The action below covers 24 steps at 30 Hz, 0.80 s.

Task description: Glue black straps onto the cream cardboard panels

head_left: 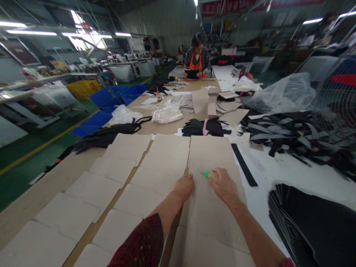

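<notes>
My left hand (184,186) rests curled on the left edge of a beige cardboard panel (211,159), fingers tucked down against it. My right hand (224,184) is closed round a small bottle with a green nozzle (208,174), its tip pointing left just above the same panel. Three overlapping rows of these beige panels run along the table towards me. A single black strip (244,168) lies just right of the panel I am touching.
A stack of black sheets (314,222) lies at the right. Heaps of black strips (292,133), clear plastic bags (280,94) and card pieces (219,104) crowd the far table. Blue bins (111,98) sit at the left. A person in an orange apron (197,61) works at the far end.
</notes>
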### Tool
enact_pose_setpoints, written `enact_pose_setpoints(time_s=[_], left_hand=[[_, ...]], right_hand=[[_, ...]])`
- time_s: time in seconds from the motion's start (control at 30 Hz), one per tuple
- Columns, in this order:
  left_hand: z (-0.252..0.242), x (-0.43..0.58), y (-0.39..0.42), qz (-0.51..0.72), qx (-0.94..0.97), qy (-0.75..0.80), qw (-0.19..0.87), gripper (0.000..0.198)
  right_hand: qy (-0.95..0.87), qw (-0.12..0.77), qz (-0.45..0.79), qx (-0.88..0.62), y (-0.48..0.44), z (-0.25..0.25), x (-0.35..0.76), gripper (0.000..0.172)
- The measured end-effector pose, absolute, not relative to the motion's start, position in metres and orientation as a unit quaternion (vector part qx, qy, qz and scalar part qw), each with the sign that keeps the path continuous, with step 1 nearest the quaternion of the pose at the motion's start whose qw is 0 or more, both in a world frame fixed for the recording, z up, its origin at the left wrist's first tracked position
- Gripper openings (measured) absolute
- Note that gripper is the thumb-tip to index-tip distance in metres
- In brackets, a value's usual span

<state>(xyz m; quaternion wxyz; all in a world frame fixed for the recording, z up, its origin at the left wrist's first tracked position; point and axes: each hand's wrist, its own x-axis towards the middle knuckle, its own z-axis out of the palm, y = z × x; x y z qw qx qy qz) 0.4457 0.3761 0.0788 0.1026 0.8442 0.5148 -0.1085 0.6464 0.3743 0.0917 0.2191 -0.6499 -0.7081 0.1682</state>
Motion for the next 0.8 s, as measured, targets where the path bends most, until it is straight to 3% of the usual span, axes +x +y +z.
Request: enact_pose_setpoints(time_s=[0.13,0.37,0.57,0.8], left_hand=[[0.078,0.446,0.376,-0.108,0.840,0.522,0.101,0.030],[0.081,0.446,0.377,-0.114,0.845,0.513,0.098,0.033],[0.081,0.446,0.377,-0.112,0.838,0.524,0.100,0.038],[0.080,0.448,0.378,-0.110,0.834,0.530,0.103,0.037]], right_hand=[[-0.691,0.245,0.212,-0.647,0.375,0.087,0.646,0.028],[-0.522,0.392,0.343,-0.675,0.382,0.057,0.643,0.045],[-0.476,0.417,0.248,-0.734,0.408,0.063,0.705,0.056],[-0.532,0.357,0.170,-0.749,0.428,0.068,0.744,0.051]])
